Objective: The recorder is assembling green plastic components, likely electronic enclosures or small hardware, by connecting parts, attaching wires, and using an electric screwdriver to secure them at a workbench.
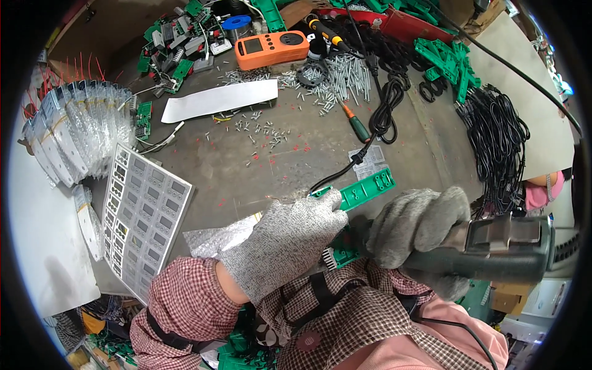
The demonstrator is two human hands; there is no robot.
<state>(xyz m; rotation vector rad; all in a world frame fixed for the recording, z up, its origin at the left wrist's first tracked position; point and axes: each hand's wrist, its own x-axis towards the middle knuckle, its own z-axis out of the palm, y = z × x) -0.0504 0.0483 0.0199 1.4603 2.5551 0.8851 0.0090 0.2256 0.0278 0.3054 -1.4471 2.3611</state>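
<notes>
My left hand (288,237), in a grey knit glove, is closed on a long green plastic housing (369,190). The housing's right half, with small posts and holes, sticks out past my fingers. A black power cord (336,176) runs down to the housing's left end, where my hand hides the joint. In my right hand (419,225), gloved in grey too, is a dark green power tool (502,246) with a metal clip; its working end is hidden. Below my left hand, a green part with white fins (336,256) shows near my apron.
Loose screws (345,77) lie in piles near an orange meter (271,49). A green-handled screwdriver (356,126) lies beyond the housing. Bagged parts (86,126) and a label sheet (142,216) are on the left. Bundled black cables (493,142) hang at the right edge.
</notes>
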